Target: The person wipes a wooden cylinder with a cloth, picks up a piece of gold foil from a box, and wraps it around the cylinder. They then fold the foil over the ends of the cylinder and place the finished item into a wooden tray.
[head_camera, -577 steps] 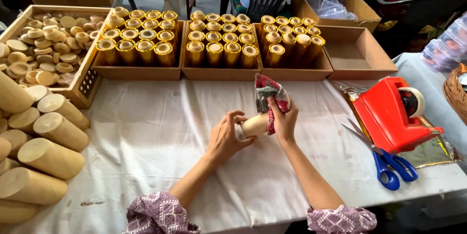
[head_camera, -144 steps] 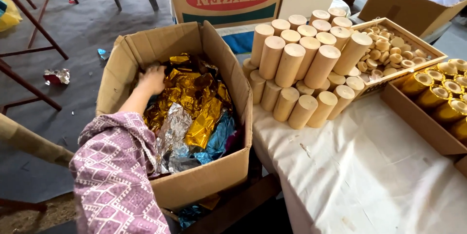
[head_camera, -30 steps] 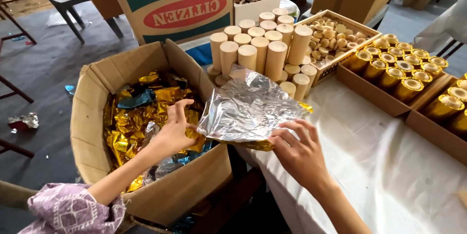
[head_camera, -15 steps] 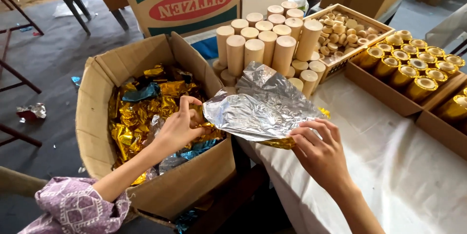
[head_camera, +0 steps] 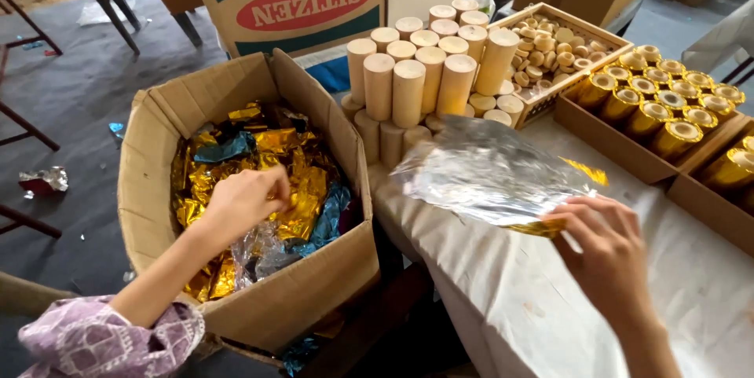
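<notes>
One cardboard box [head_camera: 330, 299] holds gold foil scraps [head_camera: 290, 150]; left hand [head_camera: 239, 201] inside.

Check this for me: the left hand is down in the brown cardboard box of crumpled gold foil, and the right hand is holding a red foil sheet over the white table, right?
Not quite. In the head view the right hand holds a silver foil sheet with gold edging, not red. The left hand is in the brown cardboard box of crumpled gold foil, beside the white table.
</notes>
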